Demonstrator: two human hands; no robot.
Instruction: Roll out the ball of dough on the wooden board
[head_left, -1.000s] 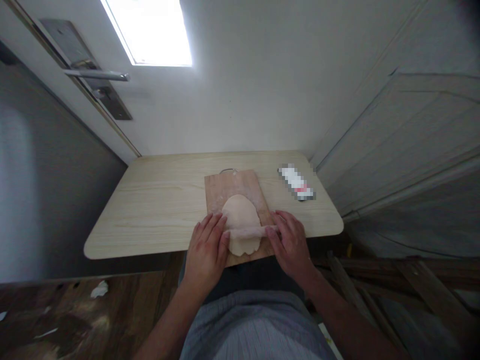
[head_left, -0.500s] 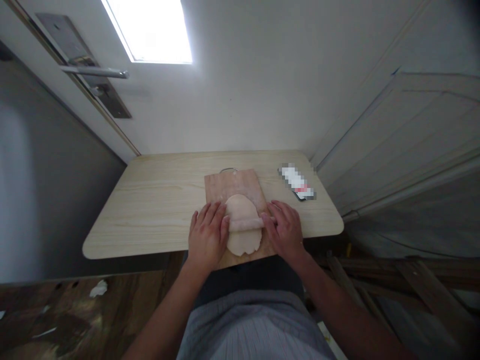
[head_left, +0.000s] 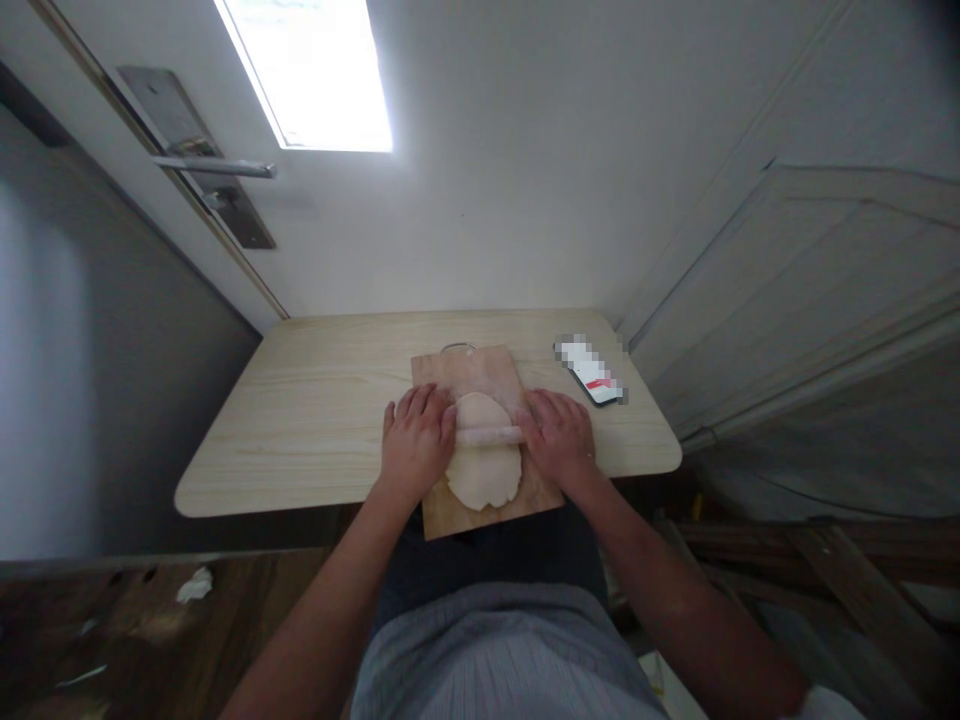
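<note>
A pale flat sheet of dough (head_left: 484, 478) lies on a wooden board (head_left: 465, 368) at the near edge of a light wooden table (head_left: 315, 420). A thin rolling pin (head_left: 489, 436) lies across the far part of the dough. My left hand (head_left: 415, 440) rests flat on the pin's left end, fingers stretched forward. My right hand (head_left: 559, 438) lies flat on the right end in the same way. Both palms press down on the pin rather than wrapping round it.
A phone (head_left: 592, 372) lies on the table to the right of the board. A door with a metal handle (head_left: 217, 165) stands at the far left, a white wall behind. Wooden slats lie on the floor at right; scraps litter the floor at left.
Both hands have pushed the rolling pin away from me, from the near part of the dough towards its far end. The dough looks a little longer.
</note>
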